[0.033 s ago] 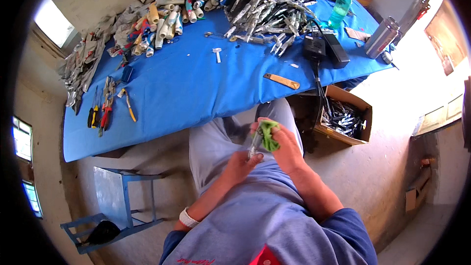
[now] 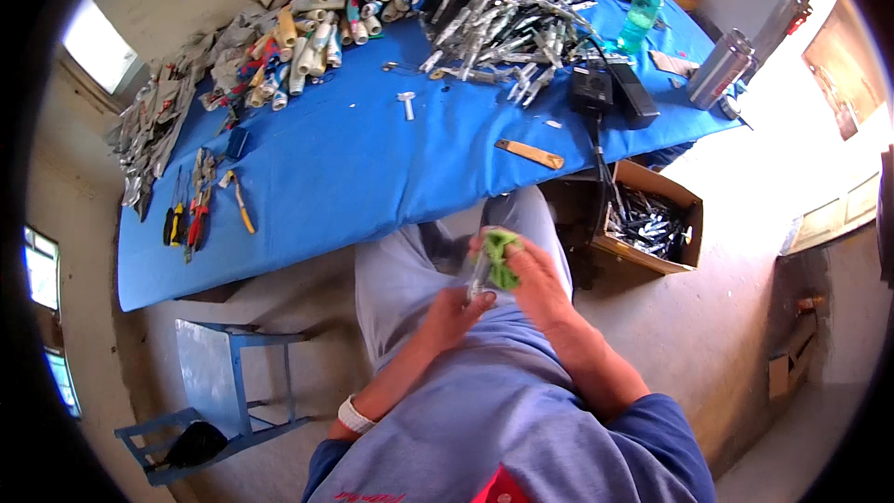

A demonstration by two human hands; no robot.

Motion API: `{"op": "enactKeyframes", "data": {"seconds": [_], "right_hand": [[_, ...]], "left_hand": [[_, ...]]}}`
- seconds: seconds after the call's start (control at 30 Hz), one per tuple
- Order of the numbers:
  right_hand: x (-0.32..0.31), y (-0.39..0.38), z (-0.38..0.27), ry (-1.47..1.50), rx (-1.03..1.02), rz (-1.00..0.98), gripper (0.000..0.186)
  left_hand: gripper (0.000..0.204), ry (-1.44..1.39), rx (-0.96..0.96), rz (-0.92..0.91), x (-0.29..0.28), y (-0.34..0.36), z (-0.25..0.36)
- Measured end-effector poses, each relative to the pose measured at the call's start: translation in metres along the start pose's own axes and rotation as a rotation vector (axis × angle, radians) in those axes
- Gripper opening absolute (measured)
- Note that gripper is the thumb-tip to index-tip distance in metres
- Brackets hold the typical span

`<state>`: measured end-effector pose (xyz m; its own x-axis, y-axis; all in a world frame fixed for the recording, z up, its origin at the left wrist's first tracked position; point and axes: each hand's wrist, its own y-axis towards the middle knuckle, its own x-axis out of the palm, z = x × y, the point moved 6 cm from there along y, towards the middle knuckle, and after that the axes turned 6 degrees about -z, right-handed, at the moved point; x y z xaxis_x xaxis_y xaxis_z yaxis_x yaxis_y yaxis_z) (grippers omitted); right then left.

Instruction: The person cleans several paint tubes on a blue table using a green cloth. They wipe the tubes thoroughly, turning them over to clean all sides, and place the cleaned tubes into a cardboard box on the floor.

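Above my lap, my left hand is closed around the lower end of a slender, clear silvery tube-shaped piece. My right hand grips a bright green cloth, which is pressed against the upper part of that piece. The cloth and fingers hide the piece's top end, so its exact kind does not show. Beyond my hands, a heap of similar slender clear pieces lies on the blue-covered table.
Pliers, screwdrivers and a yellow-handled tool lie at the table's left. Pale tubes are piled behind. Black adapters, a green bottle and a metal can stand right. Below is a filled carton; a blue chair stands left.
The green cloth and my right hand have shifted slightly down and left along the clear piece. My left hand keeps its grip. The whole view has moved a little.
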<state>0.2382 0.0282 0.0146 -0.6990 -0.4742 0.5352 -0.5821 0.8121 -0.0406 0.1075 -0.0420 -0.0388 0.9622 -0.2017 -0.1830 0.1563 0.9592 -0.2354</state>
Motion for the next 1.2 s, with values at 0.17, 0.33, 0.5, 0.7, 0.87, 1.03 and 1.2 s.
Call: {"op": "enactKeyframes", "data": {"seconds": [0.17, 0.33, 0.5, 0.7, 0.87, 1.03, 1.2], "right_hand": [[-0.001, 0.002, 0.017, -0.147, 0.089, 0.054, 0.035], [0.011, -0.001, 0.012, -0.077, 0.092, 0.029, 0.036], [0.023, -0.004, -0.015, -0.448, -0.01, -0.095, 0.027], [0.003, -0.013, -0.01, -0.702, -0.301, 0.079, 0.037], [-0.036, -0.05, -0.114, -0.73, -0.592, 0.516, 0.024], [-0.153, -0.097, -0.201, -0.853, -0.789, 1.077, 0.026], [-0.321, -0.136, -0.189, -0.747, -0.515, 1.315, 0.027]], "left_hand": [[0.037, 0.071, -0.066, -0.034, 0.001, -0.002, -0.002], [0.037, 0.053, 0.016, -0.01, -0.001, 0.001, -0.015], [0.042, -0.007, 0.095, -0.033, -0.002, 0.001, -0.012], [0.046, -0.009, 0.031, -0.093, 0.004, 0.001, -0.001], [0.05, 0.037, 0.071, -0.139, 0.0, 0.001, 0.003], [0.049, 0.05, -0.03, -0.107, -0.003, 0.001, -0.01], [0.049, 0.094, 0.007, -0.051, -0.008, 0.002, -0.009]]}}
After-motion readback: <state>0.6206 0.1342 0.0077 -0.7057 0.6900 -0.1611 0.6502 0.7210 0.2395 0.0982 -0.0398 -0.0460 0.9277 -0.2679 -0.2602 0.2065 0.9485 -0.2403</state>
